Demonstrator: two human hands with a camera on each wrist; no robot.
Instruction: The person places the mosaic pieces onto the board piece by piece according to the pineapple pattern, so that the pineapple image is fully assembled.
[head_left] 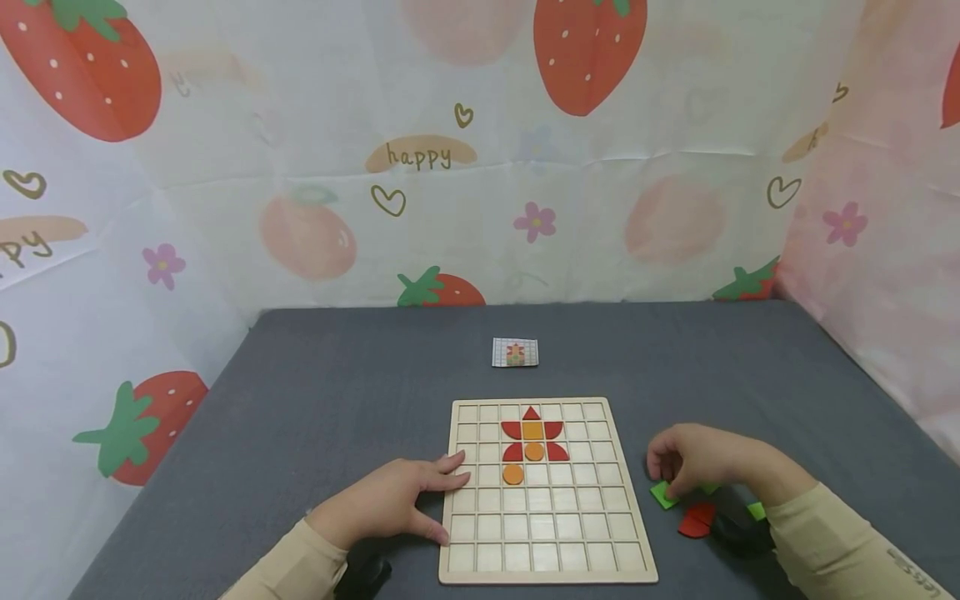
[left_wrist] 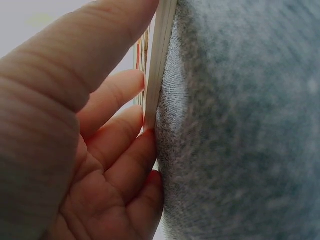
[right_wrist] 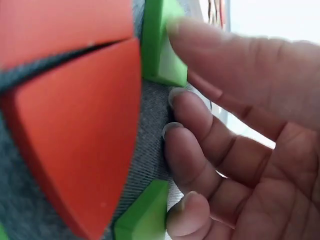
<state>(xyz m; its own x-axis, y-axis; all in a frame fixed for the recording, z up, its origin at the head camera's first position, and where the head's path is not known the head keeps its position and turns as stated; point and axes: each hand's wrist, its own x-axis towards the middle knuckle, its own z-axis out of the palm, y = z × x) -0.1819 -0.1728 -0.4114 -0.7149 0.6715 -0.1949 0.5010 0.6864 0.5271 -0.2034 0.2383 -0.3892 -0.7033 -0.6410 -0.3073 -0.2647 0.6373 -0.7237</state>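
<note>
A wooden grid board (head_left: 552, 577) lies flat, bearing red pieces, an orange square (head_left: 532, 431), one orange circle (head_left: 534, 451) and another orange circle (head_left: 513, 474) lower left. Against the board's left edge rests my left hand (head_left: 390, 502), fingers spread; the left wrist view shows its fingertips at the board's side (left_wrist: 159, 65). Right of the board, my right hand (head_left: 701, 458) has curled fingers at a green piece (head_left: 662, 495). The right wrist view shows the thumb (right_wrist: 215, 45) on that green piece (right_wrist: 172, 65); the index finger is partly hidden.
Red pieces (head_left: 697, 519) lie beside the right hand, with another green piece (head_left: 757, 511) near the sleeve. A small pattern card (head_left: 515, 352) lies behind the board on the grey cloth (head_left: 360, 375). Printed curtains (head_left: 570, 192) stand behind and at the sides.
</note>
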